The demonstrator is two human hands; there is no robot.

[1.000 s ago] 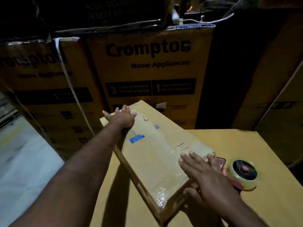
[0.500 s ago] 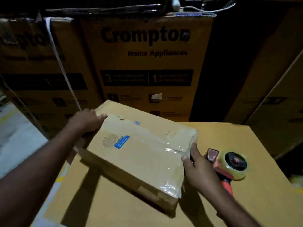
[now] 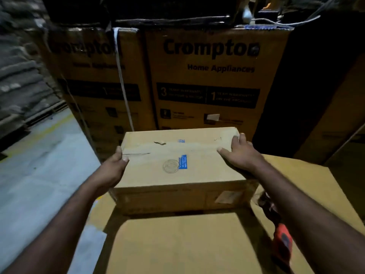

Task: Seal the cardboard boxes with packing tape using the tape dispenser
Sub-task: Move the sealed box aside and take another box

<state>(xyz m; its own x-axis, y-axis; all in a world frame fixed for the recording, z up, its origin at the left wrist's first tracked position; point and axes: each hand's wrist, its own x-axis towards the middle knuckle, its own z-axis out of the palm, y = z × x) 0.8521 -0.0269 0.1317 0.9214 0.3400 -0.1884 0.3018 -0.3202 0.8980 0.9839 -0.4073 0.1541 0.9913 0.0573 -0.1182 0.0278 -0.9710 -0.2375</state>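
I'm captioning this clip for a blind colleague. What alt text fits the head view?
The left hand and right hand hold a taped box by its ends over a larger carton. A tape dispenser, its handle orange, lies beside the right forearm; printed cartons stand behind.

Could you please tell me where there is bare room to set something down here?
Free: the large brown carton top between its near edge and the small taped cardboard box; also its corner right of the right hand. Crowded: the orange-handled tape dispenser lies under the right forearm.
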